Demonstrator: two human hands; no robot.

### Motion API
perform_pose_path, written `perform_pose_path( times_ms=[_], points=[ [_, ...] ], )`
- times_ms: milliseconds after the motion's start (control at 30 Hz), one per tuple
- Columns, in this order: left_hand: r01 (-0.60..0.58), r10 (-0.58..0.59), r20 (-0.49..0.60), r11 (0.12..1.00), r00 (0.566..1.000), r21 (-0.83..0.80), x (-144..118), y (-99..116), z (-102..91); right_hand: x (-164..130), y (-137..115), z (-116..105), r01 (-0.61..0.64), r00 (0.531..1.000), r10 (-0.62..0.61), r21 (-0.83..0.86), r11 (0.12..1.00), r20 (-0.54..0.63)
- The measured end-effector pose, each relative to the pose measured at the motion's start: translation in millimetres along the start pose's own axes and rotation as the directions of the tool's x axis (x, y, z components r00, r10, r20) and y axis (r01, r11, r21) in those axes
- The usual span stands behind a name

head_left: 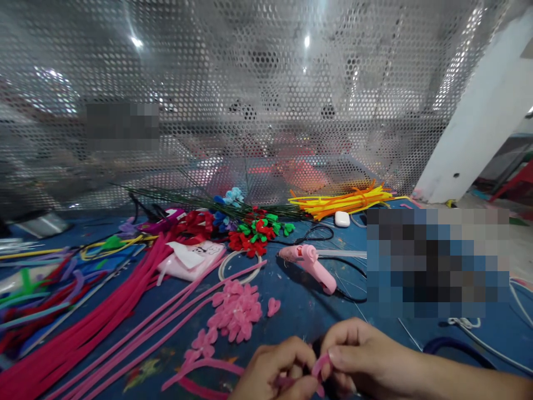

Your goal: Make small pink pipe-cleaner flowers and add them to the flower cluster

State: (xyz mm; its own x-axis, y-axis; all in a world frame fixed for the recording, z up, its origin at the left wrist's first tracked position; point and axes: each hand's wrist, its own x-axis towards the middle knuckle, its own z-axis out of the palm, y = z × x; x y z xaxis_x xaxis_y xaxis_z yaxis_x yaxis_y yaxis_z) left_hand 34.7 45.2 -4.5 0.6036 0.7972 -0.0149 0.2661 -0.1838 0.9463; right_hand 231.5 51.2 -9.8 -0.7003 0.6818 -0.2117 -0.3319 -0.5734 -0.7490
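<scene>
Both hands work at the bottom edge of the blue table point(316, 311): the left hand point(275, 369) and the right hand point(358, 350) pinch a pink pipe cleaner point(320, 366) between their fingertips, bending it. Just beyond lies a pile of pink petals point(235, 311), with a pink glue gun point(310, 264) farther back. A white bag point(189, 261) bears dark print too small to read; its contents cannot be told.

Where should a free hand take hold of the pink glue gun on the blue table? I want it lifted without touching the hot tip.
Take the pink glue gun by its handle, the thick part slanting toward the lower right. It lies flat on the blue table, nozzle pointing left, black cord leaving the handle end. Coming from the near right side, where the right hand works, probably keeps fingers away from the tip.
</scene>
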Motion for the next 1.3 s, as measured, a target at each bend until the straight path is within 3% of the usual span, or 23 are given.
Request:
perform_pose_path(
  times_ms=[200, 400, 600, 967, 1067, 1300],
  points=[
    [-0.061, 0.061, -0.005, 0.998, 0.998, 0.035, 1, 0, -0.3, -4, -3, 1, -0.038, 0.999, 0.041, -0.103, 0.994, 0.028],
    [-0.248, 0.245, 0.067, 0.967, 0.967, 0.054, 3, -4, -0.8, -9, -10, 8, -0.056, 0.997, 0.067, -0.265, 0.963, 0.034],
    [-0.254, 0.254, 0.059, 0.967, 0.966, -0.007, 2, 7, -1.4, -8, -9, 5, -0.071, 0.997, 0.059, -0.341, 0.937, -0.046],
    [-0.043, 0.043, 0.089, 0.999, 0.995, 0.002, 3, 12, -1.6, -9, -10, 8, -0.12, 0.99, 0.08, -0.38, 0.917, -0.12],
    [0.018, -0.019, 0.048, 1.0, 0.999, 0.008, 4, 15, -0.8, -8, -9, 7, -0.105, 0.99, 0.064, -0.35, 0.931, -0.126],
    [0.051, -0.048, 0.054, 0.997, 0.997, -0.056, 5, 16, 1.1, -7, -8, 7, -0.042, 0.997, 0.021, -0.301, 0.953, -0.073]
  ],
)
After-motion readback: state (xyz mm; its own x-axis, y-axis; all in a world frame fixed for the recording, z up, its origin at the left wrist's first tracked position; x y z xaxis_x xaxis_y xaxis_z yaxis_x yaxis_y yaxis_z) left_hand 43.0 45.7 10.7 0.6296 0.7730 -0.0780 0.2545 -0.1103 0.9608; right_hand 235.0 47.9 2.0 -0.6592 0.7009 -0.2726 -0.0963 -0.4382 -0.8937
